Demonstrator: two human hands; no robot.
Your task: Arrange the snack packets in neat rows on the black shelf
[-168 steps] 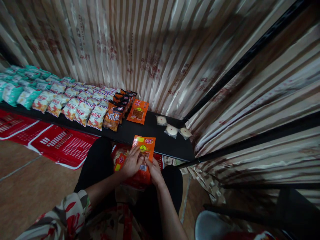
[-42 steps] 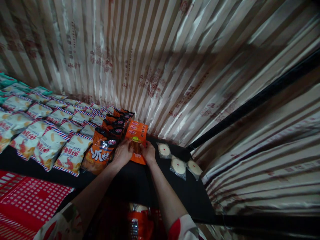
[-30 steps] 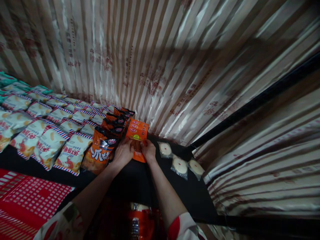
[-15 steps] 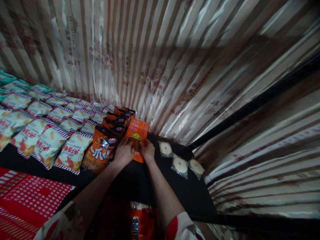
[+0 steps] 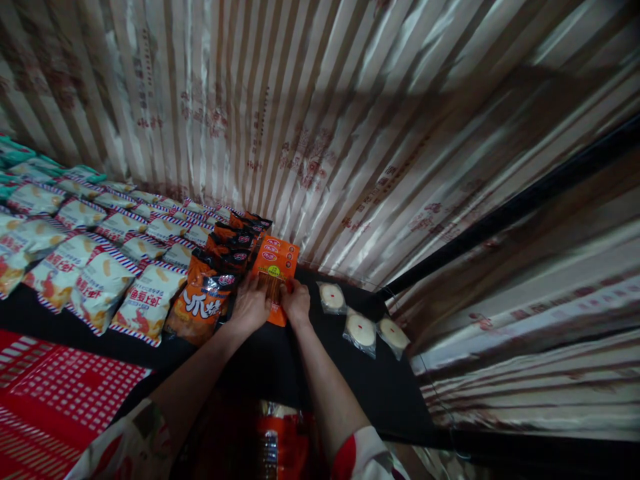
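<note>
A flat orange snack packet [image 5: 281, 255] with a brown see-through window lies on the black tabletop [image 5: 270, 360]. My left hand [image 5: 251, 307] grips its left edge, the fingers curled over the window. On the opposite edge, my right hand [image 5: 297, 304] holds the packet with bent fingers. Close to my left wrist stands an orange-and-black snack bag [image 5: 200, 303], first in a row of similar bags running back. To the right of my right hand lie round white cakes in clear wrappers [image 5: 360, 330]. The packet's lower corners are partly covered by my hands.
Rows of white snack bags [image 5: 150, 303] with striped edges fill the left side, with green bags [image 5: 15, 153] behind. A red basket [image 5: 75, 390] sits at the lower left. Another orange packet [image 5: 285, 440] is below my forearms. A striped curtain [image 5: 310, 100] backs the table.
Little differs: both hands stay on the orange packet, which has barely shifted. The view has moved very slightly.
</note>
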